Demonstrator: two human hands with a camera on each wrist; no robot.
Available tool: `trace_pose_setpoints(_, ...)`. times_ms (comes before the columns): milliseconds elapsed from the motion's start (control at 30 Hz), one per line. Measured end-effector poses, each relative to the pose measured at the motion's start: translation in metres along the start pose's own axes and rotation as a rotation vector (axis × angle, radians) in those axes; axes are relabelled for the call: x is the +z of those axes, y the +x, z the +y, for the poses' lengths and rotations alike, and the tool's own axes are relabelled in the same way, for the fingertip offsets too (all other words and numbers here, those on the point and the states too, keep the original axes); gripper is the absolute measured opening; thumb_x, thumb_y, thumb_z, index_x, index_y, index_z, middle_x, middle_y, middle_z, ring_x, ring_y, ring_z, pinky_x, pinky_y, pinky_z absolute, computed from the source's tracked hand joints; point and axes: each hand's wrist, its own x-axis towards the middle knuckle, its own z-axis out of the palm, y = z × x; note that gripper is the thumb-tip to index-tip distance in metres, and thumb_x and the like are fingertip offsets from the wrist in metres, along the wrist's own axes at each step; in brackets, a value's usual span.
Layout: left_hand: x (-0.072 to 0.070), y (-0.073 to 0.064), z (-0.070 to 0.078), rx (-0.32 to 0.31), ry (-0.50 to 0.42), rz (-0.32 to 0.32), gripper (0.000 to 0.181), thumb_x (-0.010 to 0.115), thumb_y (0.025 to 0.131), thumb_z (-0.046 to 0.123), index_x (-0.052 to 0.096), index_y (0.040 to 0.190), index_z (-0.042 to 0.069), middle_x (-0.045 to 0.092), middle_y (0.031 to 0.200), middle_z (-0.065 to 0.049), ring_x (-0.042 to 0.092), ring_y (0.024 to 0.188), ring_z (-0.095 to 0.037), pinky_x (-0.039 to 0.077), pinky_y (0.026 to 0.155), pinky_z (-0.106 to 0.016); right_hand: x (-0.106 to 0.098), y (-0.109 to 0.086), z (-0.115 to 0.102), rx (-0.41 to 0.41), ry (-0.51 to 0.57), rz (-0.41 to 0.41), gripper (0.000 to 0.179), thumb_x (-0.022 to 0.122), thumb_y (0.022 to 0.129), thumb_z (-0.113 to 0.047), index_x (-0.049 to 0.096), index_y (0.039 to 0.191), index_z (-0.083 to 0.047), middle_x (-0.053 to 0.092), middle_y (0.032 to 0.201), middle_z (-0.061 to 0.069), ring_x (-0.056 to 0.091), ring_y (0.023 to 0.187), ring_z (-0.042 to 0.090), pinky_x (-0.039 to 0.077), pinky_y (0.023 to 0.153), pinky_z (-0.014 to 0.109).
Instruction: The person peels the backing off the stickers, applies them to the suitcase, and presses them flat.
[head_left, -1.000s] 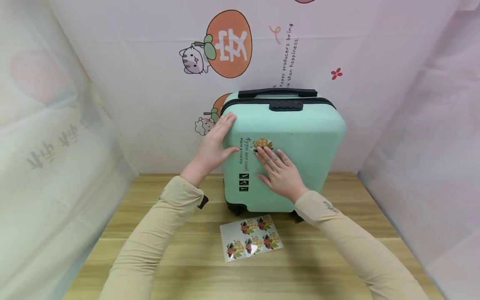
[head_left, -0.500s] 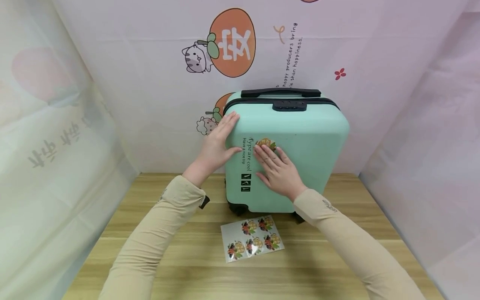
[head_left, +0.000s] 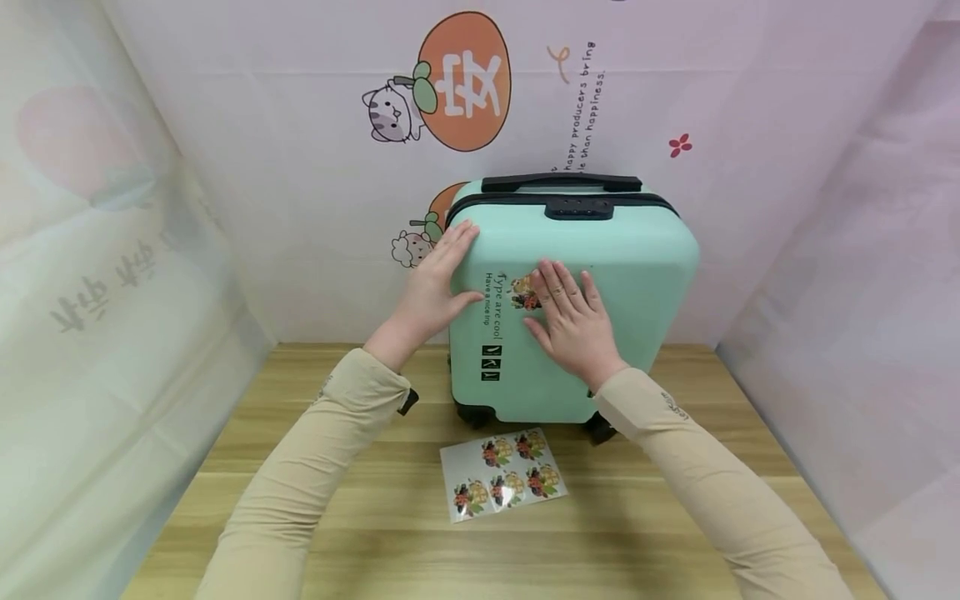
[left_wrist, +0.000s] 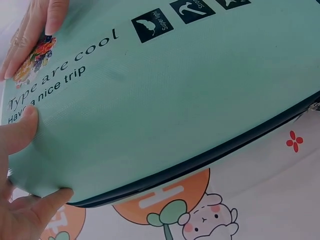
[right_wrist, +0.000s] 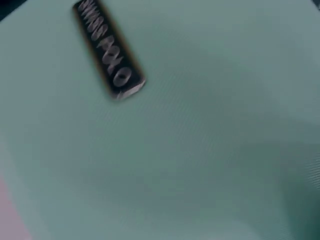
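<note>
A mint-green suitcase [head_left: 615, 300] stands upright on the wooden table. My left hand [head_left: 427, 292] rests on its upper left corner, the fingers stretched toward the top edge and the thumb on the front beside the printed lettering [left_wrist: 60, 80]. On the front panel is a fruit sticker [head_left: 522, 293], just right of that lettering. My right hand [head_left: 573, 321] lies flat with straight fingers against the panel, and its fingertips overlap the sticker's right part. In the left wrist view, the right hand's fingers [left_wrist: 52, 17] lie at the edge of the sticker.
In front of the suitcase lies a white sheet [head_left: 459, 463] with several more fruit stickers. The suitcase has a black top handle [head_left: 562, 181], a combination lock [head_left: 579, 208] and a dark nameplate [right_wrist: 111, 55]. Printed cloth [head_left: 300, 208] hangs behind and at both sides.
My right hand has slid right and slightly up across the panel, so more of the fruit sticker's left and lower part shows. The left hand stays at the corner.
</note>
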Motion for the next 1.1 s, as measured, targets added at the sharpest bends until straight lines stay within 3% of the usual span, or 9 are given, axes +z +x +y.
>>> trace_pose_setpoints(100, 0.001, -0.001, 0.000, 0.016, 0.012, -0.015, 0.086, 0.077, 0.077, 0.012, 0.028, 0.147, 0.002, 0.025, 0.155, -0.014, 0.020, 0.144, -0.029, 0.015, 0.119, -0.034, -0.001, -0.006, -0.005, 0.022, 0.038, 0.006, 0.066, 0.002, 0.099, -0.053, -0.020, 0.148, -0.015, -0.029, 0.153, -0.005, -0.024, 0.142, 0.011, -0.017, 0.116, 0.034)
trace_pose_setpoints(233, 0.004, -0.003, 0.000, 0.045, 0.021, -0.029, 0.085, 0.074, 0.080, 0.012, 0.024, 0.148, -0.001, 0.021, 0.156, -0.017, 0.017, 0.145, -0.033, 0.014, 0.120, -0.039, 0.001, -0.021, -0.014, -0.011, 0.058, 0.045, 0.064, 0.003, 0.100, -0.051, -0.012, 0.151, -0.015, -0.021, 0.156, -0.003, -0.017, 0.145, 0.014, -0.015, 0.117, 0.038)
trace_pose_setpoints(367, 0.005, -0.006, 0.001, 0.047, 0.012, -0.029, 0.083, 0.072, 0.082, 0.010, 0.023, 0.148, -0.001, 0.016, 0.156, -0.019, 0.014, 0.145, -0.035, 0.015, 0.119, -0.044, 0.003, -0.041, -0.025, -0.056, 0.072, 0.082, 0.061, 0.011, 0.102, -0.049, 0.004, 0.153, -0.016, -0.007, 0.160, 0.001, -0.006, 0.147, 0.019, -0.004, 0.119, 0.045)
trace_pose_setpoints(533, 0.008, -0.016, 0.001, 0.046, -0.007, 0.035, 0.076, 0.071, 0.084, 0.010, 0.029, 0.146, 0.000, 0.014, 0.155, -0.025, 0.017, 0.143, -0.039, 0.017, 0.118, -0.045, 0.003, -0.061, -0.033, -0.068, 0.115, 0.062, 0.058, 0.015, 0.102, -0.048, 0.018, 0.152, -0.020, 0.010, 0.160, 0.006, 0.014, 0.145, 0.029, 0.012, 0.114, 0.054)
trace_pose_setpoints(633, 0.011, -0.027, 0.003, 0.055, -0.013, 0.095, 0.071, 0.070, 0.084, 0.010, 0.033, 0.145, 0.000, 0.017, 0.152, -0.030, 0.021, 0.141, -0.042, 0.021, 0.116, -0.049, 0.002, -0.071, -0.038, -0.067, 0.163, 0.040, 0.058, 0.016, 0.102, -0.048, 0.021, 0.152, -0.020, 0.020, 0.157, 0.010, 0.024, 0.139, 0.034, 0.015, 0.109, 0.058)
trace_pose_setpoints(800, 0.017, -0.051, 0.005, 0.072, 0.028, 0.135, 0.066, 0.069, 0.084, 0.008, 0.038, 0.141, 0.001, 0.023, 0.149, -0.030, 0.029, 0.137, -0.043, 0.027, 0.113, -0.051, 0.000, -0.087, -0.047, -0.028, 0.234, -0.020, 0.057, 0.014, 0.102, -0.048, 0.033, 0.146, -0.017, 0.028, 0.151, 0.013, 0.025, 0.137, 0.034, 0.016, 0.105, 0.062)
trace_pose_setpoints(1100, 0.026, -0.101, 0.003, 0.158, 0.164, 0.056, 0.060, 0.073, 0.079, 0.007, 0.047, 0.132, 0.000, 0.038, 0.140, -0.030, 0.044, 0.126, -0.044, 0.037, 0.106, -0.053, 0.004, -0.122, -0.061, 0.105, 0.341, -0.158, 0.060, 0.017, 0.101, -0.051, 0.042, 0.142, -0.015, 0.028, 0.152, 0.012, 0.027, 0.136, 0.032, 0.018, 0.103, 0.066)
